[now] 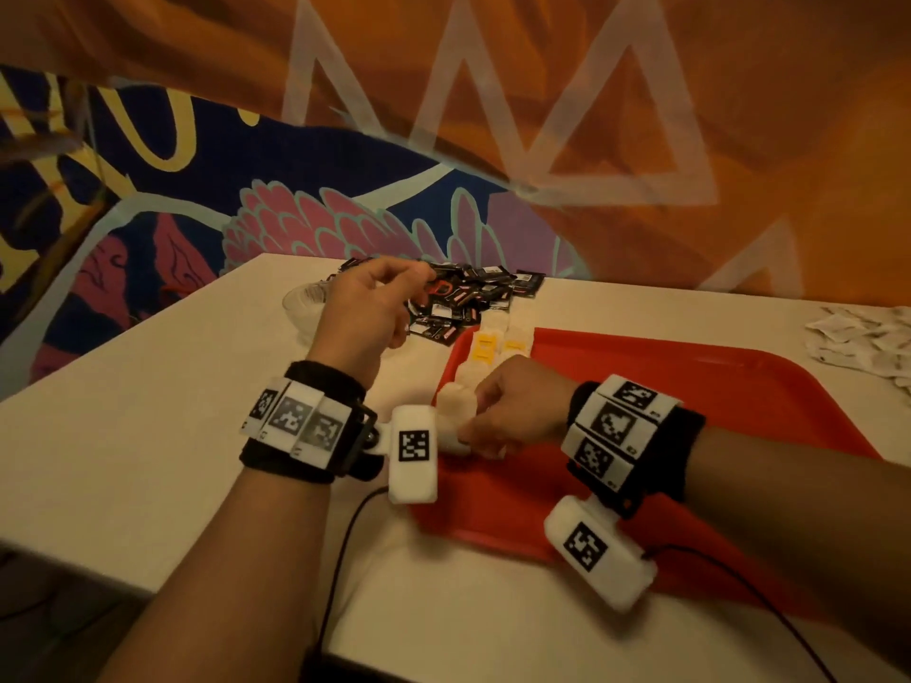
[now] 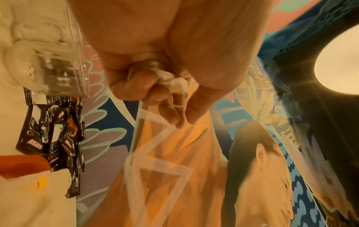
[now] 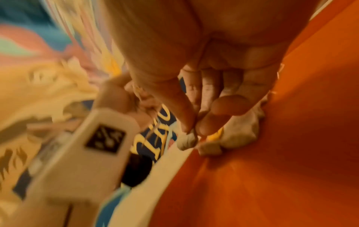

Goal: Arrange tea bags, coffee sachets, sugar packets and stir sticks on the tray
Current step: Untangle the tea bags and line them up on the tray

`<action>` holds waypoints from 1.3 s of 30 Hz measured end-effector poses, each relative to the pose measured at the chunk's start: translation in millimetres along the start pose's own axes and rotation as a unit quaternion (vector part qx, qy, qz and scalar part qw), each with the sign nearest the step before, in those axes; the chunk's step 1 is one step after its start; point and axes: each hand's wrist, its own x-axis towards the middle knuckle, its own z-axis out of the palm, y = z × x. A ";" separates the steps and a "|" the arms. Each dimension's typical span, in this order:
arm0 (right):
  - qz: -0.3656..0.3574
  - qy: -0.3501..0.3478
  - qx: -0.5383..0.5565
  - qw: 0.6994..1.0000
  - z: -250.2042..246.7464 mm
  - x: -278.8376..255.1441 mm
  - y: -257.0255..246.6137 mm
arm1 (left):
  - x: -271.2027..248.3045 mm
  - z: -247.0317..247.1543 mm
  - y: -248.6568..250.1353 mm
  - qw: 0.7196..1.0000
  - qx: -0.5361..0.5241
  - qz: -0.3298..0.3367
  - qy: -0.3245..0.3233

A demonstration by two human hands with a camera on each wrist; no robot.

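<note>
Tea bags (image 1: 461,401) are laid in a row along the left rim of the red tray (image 1: 739,386), which fills the centre right of the head view on a white table (image 1: 148,411). Two of them at the far end of the row show yellow tags. The right hand (image 1: 512,406), at the middle of the frame, is lowered over the near end of that row, and in the right wrist view a small white tea bag (image 3: 187,139) is pinched between its thumb and forefinger, just above the tray's orange-red surface, with other white bags touching the tray beside it. The left hand (image 1: 369,308) is held raised in the upper middle of the head view, above a heap of black coffee sachets (image 1: 468,298) lying on the table beyond the tray. In the left wrist view its fingers (image 2: 136,86) are curled around a crumpled white tea bag with a yellow tag (image 2: 170,81). A clear plastic cup (image 2: 48,53) is seen at the upper left of that view, next to the sachets. White sugar packets (image 1: 867,337) are scattered at the right edge of the head view, well apart from both hands.
</note>
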 end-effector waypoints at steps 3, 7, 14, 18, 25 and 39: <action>0.021 -0.005 -0.048 0.999 10.5 -5.9 -6.6 | -7.0 -12.0 4.2 1.000 -0.019 -0.007 0.010; 0.029 -0.007 -0.072 0.997 17.3 -11.9 -16.4 | -14.8 -20.7 6.8 0.999 -0.029 -0.012 0.022; 0.031 0.003 -0.121 0.992 28.5 -9.6 -19.1 | -19.5 -23.8 4.5 0.998 -0.046 -0.029 0.029; 0.040 -0.005 -0.136 0.990 29.2 -7.3 -21.1 | -19.3 -22.6 3.4 0.998 -0.048 -0.036 0.029; 0.050 0.031 -0.149 0.987 10.7 -5.9 -17.9 | -17.7 -17.5 2.0 0.996 -0.069 -0.051 0.006; -0.191 0.291 0.108 0.931 -48.0 -6.1 -10.3 | 3.4 41.2 20.6 0.970 -0.182 -0.098 -0.128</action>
